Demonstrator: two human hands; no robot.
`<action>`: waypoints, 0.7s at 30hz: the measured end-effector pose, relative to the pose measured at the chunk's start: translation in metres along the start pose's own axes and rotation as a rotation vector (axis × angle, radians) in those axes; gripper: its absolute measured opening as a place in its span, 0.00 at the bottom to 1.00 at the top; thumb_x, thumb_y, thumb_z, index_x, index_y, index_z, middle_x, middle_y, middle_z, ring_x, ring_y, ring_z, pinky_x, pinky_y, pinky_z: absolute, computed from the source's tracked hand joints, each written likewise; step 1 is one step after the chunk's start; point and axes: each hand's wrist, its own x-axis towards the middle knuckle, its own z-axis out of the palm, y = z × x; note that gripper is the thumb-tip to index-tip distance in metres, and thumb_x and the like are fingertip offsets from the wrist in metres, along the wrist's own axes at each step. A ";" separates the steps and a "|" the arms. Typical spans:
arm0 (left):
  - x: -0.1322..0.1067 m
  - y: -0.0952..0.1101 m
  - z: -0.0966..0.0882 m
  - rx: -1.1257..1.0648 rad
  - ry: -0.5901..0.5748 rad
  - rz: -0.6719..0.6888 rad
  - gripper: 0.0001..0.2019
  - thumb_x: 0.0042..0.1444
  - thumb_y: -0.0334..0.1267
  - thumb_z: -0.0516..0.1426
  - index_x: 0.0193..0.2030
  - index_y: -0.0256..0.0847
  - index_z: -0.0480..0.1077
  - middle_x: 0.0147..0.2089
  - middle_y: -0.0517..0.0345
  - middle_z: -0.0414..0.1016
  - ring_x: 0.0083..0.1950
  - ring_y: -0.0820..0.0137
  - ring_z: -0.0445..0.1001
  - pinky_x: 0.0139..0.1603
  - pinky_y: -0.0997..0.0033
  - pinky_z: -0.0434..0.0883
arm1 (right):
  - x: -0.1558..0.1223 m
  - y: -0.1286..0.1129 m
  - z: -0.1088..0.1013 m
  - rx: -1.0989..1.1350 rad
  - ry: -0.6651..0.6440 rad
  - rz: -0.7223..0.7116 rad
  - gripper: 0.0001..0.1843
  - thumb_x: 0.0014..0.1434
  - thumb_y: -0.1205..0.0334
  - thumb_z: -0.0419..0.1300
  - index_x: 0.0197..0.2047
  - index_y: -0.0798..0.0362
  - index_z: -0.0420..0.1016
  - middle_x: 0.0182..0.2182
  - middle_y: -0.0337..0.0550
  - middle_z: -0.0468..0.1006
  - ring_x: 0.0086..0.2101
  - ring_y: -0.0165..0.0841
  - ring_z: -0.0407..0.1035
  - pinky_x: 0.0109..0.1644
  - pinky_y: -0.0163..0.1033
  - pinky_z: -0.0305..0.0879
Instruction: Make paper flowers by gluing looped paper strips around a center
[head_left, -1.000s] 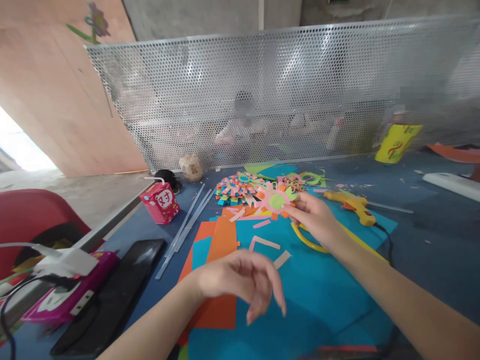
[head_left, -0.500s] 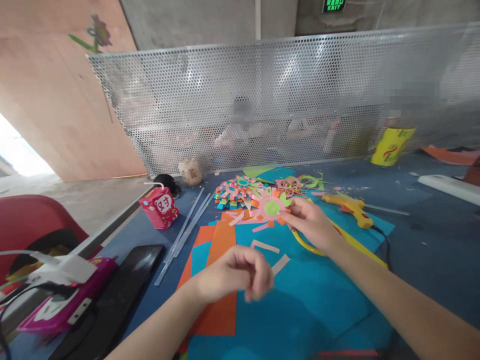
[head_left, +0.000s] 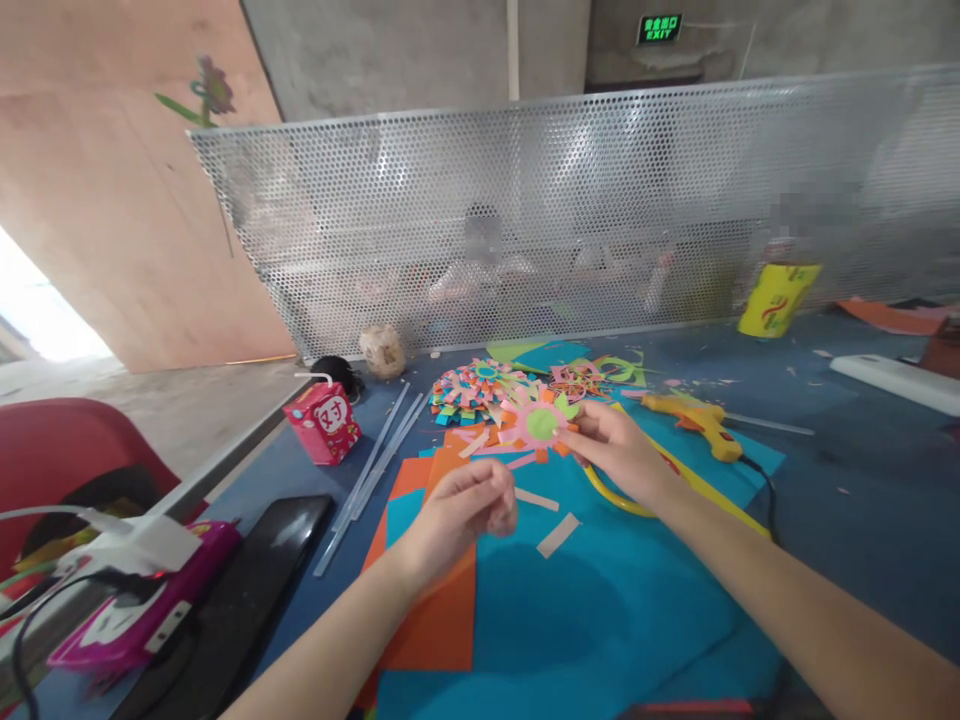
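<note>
My right hand pinches a pink paper flower with a green centre and orange petals, holding it just above the blue paper sheet. My left hand hovers below and left of the flower with its fingers curled together; I cannot make out anything in them. Loose pink paper strips lie on the blue sheet between the hands. An orange sheet lies under my left wrist.
A pile of finished paper flowers sits behind. A yellow glue gun lies to the right, glue sticks and a red drink carton to the left. A black phone and power strip lie at left. A perforated metal screen closes the back.
My left hand rose and moved forward toward the flower, its fingers curling from spread to closed. My right hand kept hold of the flower and shifted slightly left.
</note>
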 end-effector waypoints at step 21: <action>0.005 -0.005 -0.020 1.140 0.316 0.068 0.18 0.44 0.41 0.60 0.44 0.44 0.69 0.39 0.54 0.77 0.40 0.61 0.72 0.41 0.66 0.66 | 0.000 0.008 -0.003 -0.508 0.097 -0.137 0.10 0.53 0.58 0.52 0.25 0.49 0.54 0.21 0.35 0.62 0.23 0.31 0.59 0.26 0.34 0.51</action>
